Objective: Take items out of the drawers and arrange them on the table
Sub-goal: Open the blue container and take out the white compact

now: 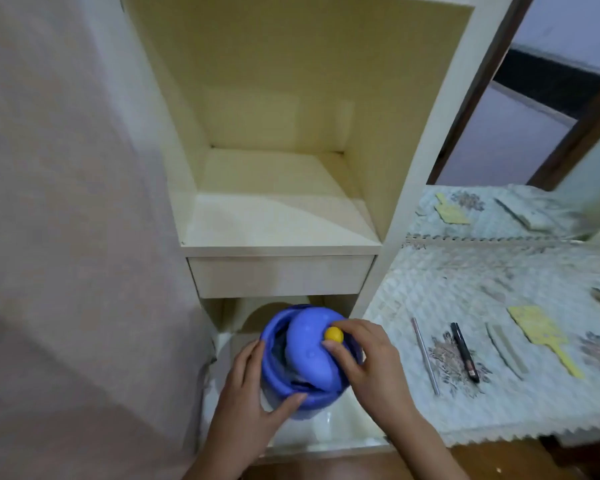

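Observation:
A round blue plastic container (303,355) with a yellow knob (333,334) on its lid is held over the open lower drawer (347,424) of a cream cabinet. My left hand (248,389) grips the container's left and front rim. The fingers of my right hand (364,355) rest on the lid beside the knob. The drawer above (281,275) is closed. To the right, the table (465,403) wears a patterned cloth.
On the cloth lie a metal straw (426,355), a black pen (465,351), a grey stick (506,351) and a yellow comb (541,327). A mirror (499,209) behind the table reflects them. An open cream shelf (278,202) sits above the drawers. A pinkish wall (66,202) is at left.

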{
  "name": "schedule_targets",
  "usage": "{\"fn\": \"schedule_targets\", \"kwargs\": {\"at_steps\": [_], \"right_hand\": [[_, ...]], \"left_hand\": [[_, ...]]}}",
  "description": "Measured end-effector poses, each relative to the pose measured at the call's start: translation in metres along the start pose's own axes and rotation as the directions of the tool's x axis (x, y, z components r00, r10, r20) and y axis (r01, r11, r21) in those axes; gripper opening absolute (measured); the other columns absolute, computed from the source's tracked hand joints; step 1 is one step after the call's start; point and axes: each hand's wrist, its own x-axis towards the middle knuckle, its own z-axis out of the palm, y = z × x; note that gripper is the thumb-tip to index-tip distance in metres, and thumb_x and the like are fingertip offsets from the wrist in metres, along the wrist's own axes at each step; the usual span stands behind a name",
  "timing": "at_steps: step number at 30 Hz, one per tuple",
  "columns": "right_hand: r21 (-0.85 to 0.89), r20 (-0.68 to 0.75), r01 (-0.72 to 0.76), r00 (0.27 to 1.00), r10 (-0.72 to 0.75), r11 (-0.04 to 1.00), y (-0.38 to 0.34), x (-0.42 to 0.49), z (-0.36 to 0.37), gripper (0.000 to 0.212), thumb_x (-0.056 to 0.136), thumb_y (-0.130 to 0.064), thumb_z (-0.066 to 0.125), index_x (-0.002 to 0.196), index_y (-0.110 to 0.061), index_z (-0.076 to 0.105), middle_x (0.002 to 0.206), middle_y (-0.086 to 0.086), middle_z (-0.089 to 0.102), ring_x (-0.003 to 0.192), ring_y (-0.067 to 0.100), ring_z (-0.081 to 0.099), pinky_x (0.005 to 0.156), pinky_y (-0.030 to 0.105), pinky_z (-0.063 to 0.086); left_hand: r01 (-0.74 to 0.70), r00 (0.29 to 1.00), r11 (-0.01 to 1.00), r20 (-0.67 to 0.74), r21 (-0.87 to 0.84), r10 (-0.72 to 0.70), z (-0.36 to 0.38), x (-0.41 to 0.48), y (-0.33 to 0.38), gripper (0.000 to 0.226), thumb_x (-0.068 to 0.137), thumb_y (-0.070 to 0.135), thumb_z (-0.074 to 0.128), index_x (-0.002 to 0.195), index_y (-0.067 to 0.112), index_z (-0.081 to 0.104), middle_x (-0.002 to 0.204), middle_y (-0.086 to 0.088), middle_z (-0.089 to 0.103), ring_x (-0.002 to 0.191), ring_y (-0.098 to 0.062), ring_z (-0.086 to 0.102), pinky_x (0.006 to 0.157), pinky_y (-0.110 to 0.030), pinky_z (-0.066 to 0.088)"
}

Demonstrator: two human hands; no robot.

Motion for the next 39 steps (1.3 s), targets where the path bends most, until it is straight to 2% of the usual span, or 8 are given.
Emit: {"fn": "schedule_targets", "kwargs": {"at_steps": [10, 15, 21, 25, 29, 32, 35, 39], "right_hand": [[0.238, -0.140, -0.179, 0.966, 0.216, 0.955, 0.028, -0.019, -0.042, 0.027, 0.068, -0.054, 0.053, 0.089, -0.040, 0.063, 0.102, -0.024, 0.064, 0.097, 0.000, 0.059, 0.077, 0.003, 0.041], [0.286, -0.164, -0.199, 0.954, 0.253, 0.937, 0.042, -0.023, -0.058, 0.016, 0.080, -0.030, 0.067, 0.084, -0.045, 0.063, 0.095, -0.034, 0.063, 0.094, -0.009, 0.057, 0.077, 0.002, 0.041], [0.326, -0.171, -0.246, 0.934, 0.313, 0.913, 0.058, -0.031, -0.066, 0.035, 0.081, -0.016, 0.067, 0.078, -0.051, 0.064, 0.099, -0.032, 0.062, 0.095, -0.002, 0.058, 0.082, 0.021, 0.047], [0.319, -0.158, -0.211, 0.949, 0.272, 0.924, 0.052, -0.028, -0.066, 0.027, 0.081, -0.020, 0.068, 0.075, -0.047, 0.065, 0.093, -0.035, 0.063, 0.092, -0.006, 0.057, 0.077, 0.008, 0.044], [0.293, -0.137, -0.171, 0.966, 0.219, 0.941, 0.046, -0.024, -0.060, 0.011, 0.072, -0.046, 0.062, 0.081, -0.040, 0.064, 0.098, -0.029, 0.064, 0.094, -0.004, 0.058, 0.076, 0.002, 0.041], [0.280, -0.087, -0.153, 0.979, 0.184, 0.948, 0.042, -0.022, -0.049, 0.012, 0.077, -0.029, 0.070, 0.083, -0.038, 0.064, 0.100, -0.023, 0.064, 0.094, -0.001, 0.058, 0.076, 0.004, 0.040], [0.254, -0.060, -0.087, 0.993, 0.105, 0.963, 0.029, -0.016, -0.038, 0.007, 0.076, -0.037, 0.064, 0.079, -0.044, 0.063, 0.101, -0.027, 0.062, 0.095, -0.005, 0.055, 0.079, 0.002, 0.037], [0.103, 0.014, 0.029, 0.999, -0.031, 0.994, 0.017, -0.003, -0.015, 0.029, 0.076, -0.049, 0.051, 0.087, -0.026, 0.066, 0.086, -0.018, 0.066, 0.091, -0.010, 0.049, 0.082, -0.001, 0.031]], "left_hand": [[-0.317, 0.948, 0.873, 0.134, 0.370, 0.288, -0.003, 0.035, 0.037, 0.054, 0.073, 0.046, 0.052, 0.118, 0.017, 0.056, 0.122, 0.001, 0.057, 0.116, -0.010, 0.041, 0.097, -0.014, 0.028], [-0.279, 0.857, 0.822, 0.514, 0.497, -0.020, 0.010, 0.066, 0.066, 0.056, 0.082, 0.039, 0.058, 0.133, 0.021, 0.041, 0.137, 0.001, 0.045, 0.124, -0.018, 0.043, 0.097, -0.028, 0.037], [-0.317, 0.792, 0.755, 0.598, 0.574, -0.121, 0.016, 0.072, 0.074, 0.052, 0.081, 0.035, 0.057, 0.129, 0.021, 0.045, 0.133, -0.004, 0.051, 0.119, -0.022, 0.048, 0.097, -0.033, 0.040], [-0.309, 0.804, 0.722, 0.576, 0.620, -0.151, 0.017, 0.072, 0.072, 0.041, 0.084, 0.033, 0.051, 0.122, 0.019, 0.049, 0.124, -0.008, 0.057, 0.110, -0.026, 0.054, 0.089, -0.036, 0.044], [-0.327, 0.882, 0.693, 0.471, 0.643, -0.021, 0.013, 0.064, 0.067, 0.049, 0.085, 0.035, 0.036, 0.131, 0.018, 0.039, 0.126, -0.011, 0.057, 0.111, -0.032, 0.054, 0.088, -0.040, 0.046], [-0.274, 0.941, 0.790, 0.324, 0.548, 0.101, -0.004, 0.047, 0.067, 0.079, 0.063, 0.049, 0.014, 0.128, 0.016, 0.044, 0.123, -0.010, 0.060, 0.106, -0.032, 0.058, 0.083, -0.038, 0.046], [-0.211, 0.973, 0.892, 0.000, 0.400, 0.230, -0.028, 0.026, 0.077, 0.057, 0.074, 0.045, 0.036, 0.124, 0.021, 0.050, 0.111, -0.005, 0.068, 0.094, -0.024, 0.065, 0.073, -0.025, 0.043], [0.078, 0.960, 0.964, -0.281, 0.256, -0.003, -0.047, -0.005, 0.079, 0.053, 0.078, 0.052, 0.047, 0.126, 0.029, 0.050, 0.110, -0.007, 0.068, 0.098, -0.024, 0.061, 0.067, -0.021, 0.032]]}}
